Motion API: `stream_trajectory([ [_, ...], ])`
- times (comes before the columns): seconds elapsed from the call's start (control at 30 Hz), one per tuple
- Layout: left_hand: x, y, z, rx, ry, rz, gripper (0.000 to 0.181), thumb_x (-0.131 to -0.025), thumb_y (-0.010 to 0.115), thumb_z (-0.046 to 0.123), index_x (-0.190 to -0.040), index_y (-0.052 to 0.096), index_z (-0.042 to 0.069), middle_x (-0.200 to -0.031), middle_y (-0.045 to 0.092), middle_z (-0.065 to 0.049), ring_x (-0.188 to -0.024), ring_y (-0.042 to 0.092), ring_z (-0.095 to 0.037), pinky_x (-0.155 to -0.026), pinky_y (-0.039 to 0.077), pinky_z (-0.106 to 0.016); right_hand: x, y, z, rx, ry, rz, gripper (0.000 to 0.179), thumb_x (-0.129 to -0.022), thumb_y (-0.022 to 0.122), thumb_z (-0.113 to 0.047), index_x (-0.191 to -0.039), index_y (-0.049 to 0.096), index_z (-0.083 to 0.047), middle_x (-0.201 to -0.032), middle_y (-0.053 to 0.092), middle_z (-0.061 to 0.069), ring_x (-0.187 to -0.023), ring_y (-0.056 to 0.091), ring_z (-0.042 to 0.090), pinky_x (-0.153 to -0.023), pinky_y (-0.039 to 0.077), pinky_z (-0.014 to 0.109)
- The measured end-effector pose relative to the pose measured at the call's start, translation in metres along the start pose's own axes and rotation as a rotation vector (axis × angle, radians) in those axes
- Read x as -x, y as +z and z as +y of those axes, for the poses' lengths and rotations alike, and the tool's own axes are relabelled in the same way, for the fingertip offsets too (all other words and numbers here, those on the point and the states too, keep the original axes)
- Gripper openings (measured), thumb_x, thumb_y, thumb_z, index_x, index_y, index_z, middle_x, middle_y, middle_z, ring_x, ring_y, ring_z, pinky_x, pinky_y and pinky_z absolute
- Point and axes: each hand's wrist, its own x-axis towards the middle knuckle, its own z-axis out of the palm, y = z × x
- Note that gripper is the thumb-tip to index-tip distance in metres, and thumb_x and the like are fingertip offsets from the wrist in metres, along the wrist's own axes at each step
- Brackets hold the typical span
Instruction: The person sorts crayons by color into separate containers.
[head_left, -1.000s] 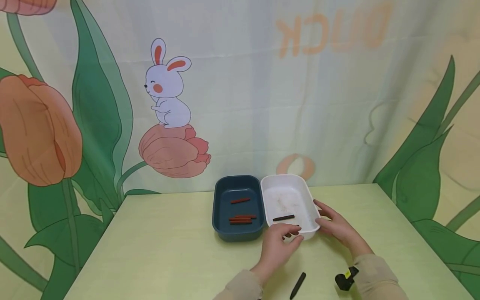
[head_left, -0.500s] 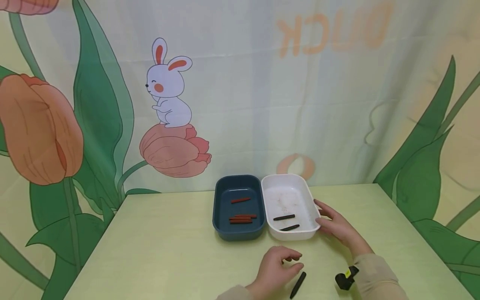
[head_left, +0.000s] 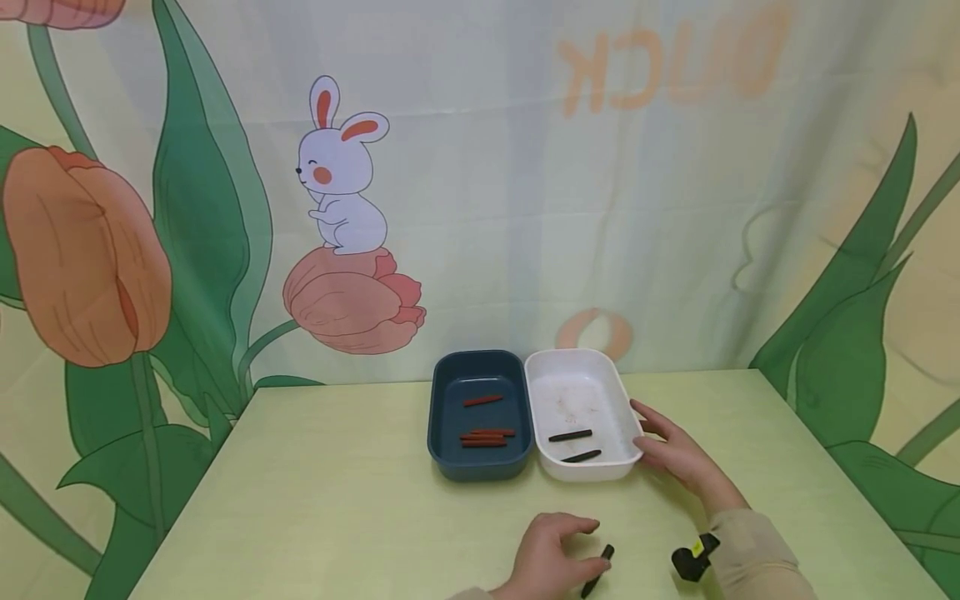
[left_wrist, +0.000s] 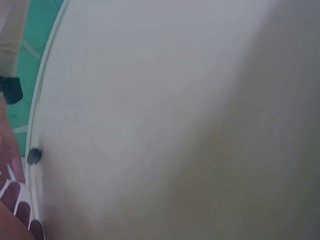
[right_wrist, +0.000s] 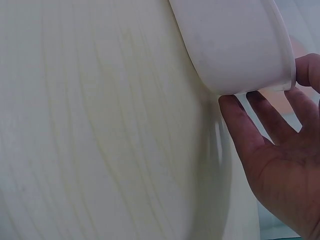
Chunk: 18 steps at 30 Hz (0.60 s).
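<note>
My left hand [head_left: 551,557] is low over the table's near side, thumb and forefinger spread apart around a black crayon [head_left: 591,587]. The thumb tip overlaps the crayon in the head view; whether it touches cannot be told. With nearly straight fingers, my right hand [head_left: 678,457] rests against the outer right side of a white box [head_left: 590,472]. Up close, fingertips [right_wrist: 229,102] meet the box wall and the thumb is at its rim. Inside the white box lie two black crayons [head_left: 570,436]. The left wrist view shows mostly blurred tabletop.
A dark blue box [head_left: 480,472] holding several reddish-brown crayons [head_left: 483,443] stands directly left of the white box. Behind the table [head_left: 322,483] hangs a printed curtain [head_left: 480,208]. A black device [head_left: 692,561] sits by the right sleeve.
My left hand has drawn back from the white box toward the crayon on the table. A second black crayon now shows in the white box. The right hand stays at the box.
</note>
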Motion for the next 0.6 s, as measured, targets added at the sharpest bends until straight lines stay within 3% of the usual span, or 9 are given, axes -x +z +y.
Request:
stream_trajectory([
  [0.1,0.0039,0.0049,0.0011,-0.021,-0.042,-0.005,0.045,-0.073,0.089,0.03,-0.112,0.076,0.012,-0.104,0.072,0.01,-0.096,0.059,-0.004,-0.086,0.047,-0.022,0.001,-0.0002,-0.0001,-0.003,-0.009,-0.005,0.071,-0.098,0.061,-0.017,-0.158,0.024,-0.012,-0.148,0.032,0.031,-0.125,0.049,0.045,-0.097,0.05,0.045],
  [0.3,0.0081,0.0113,-0.0009,-0.171,0.05,0.027,0.054,-0.065,0.092,0.036,-0.113,0.077,0.015,-0.102,0.072,0.01,-0.095,0.06,-0.005,-0.083,0.046,-0.019,0.0017,-0.0012,0.0003,-0.013,-0.03,-0.018,0.071,-0.098,0.06,-0.016,-0.158,0.023,-0.011,-0.148,0.032,0.032,-0.123,0.05,0.044,-0.096,0.051,0.044],
  [0.4,0.0087,0.0105,-0.0037,-0.214,0.077,0.009,0.057,-0.064,0.092,0.037,-0.114,0.076,0.015,-0.102,0.071,0.009,-0.095,0.06,-0.005,-0.083,0.046,-0.019,0.0007,-0.0017,0.0015,-0.015,-0.027,-0.017,0.071,-0.098,0.06,-0.016,-0.158,0.024,-0.012,-0.147,0.033,0.031,-0.123,0.051,0.043,-0.095,0.051,0.043],
  [0.6,0.0083,0.0095,-0.0055,-0.215,0.028,-0.055,0.059,-0.064,0.091,0.038,-0.116,0.076,0.016,-0.104,0.069,0.009,-0.098,0.057,-0.006,-0.086,0.045,-0.019,0.0004,-0.0021,0.0017,-0.01,-0.024,-0.015,0.071,-0.097,0.06,-0.016,-0.158,0.024,-0.012,-0.148,0.033,0.031,-0.123,0.051,0.044,-0.096,0.051,0.044],
])
